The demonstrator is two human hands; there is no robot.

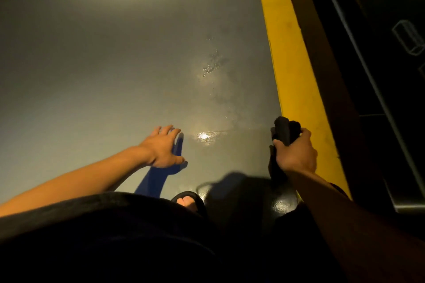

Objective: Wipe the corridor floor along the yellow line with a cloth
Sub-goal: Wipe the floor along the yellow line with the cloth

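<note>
Cloth (285,132) (dark, bunched) sits gripped in the right hand (296,156), fingers curled round it, near the yellow line (292,71) at right; the left hand (162,147) spreads open above the wet floor (115,64).

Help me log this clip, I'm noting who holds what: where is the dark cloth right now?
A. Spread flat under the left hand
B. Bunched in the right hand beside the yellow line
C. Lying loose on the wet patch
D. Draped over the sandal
B: the right hand has its fingers curled round the dark cloth, right next to the yellow line, while the left hand is open with fingers spread over the floor.
</note>
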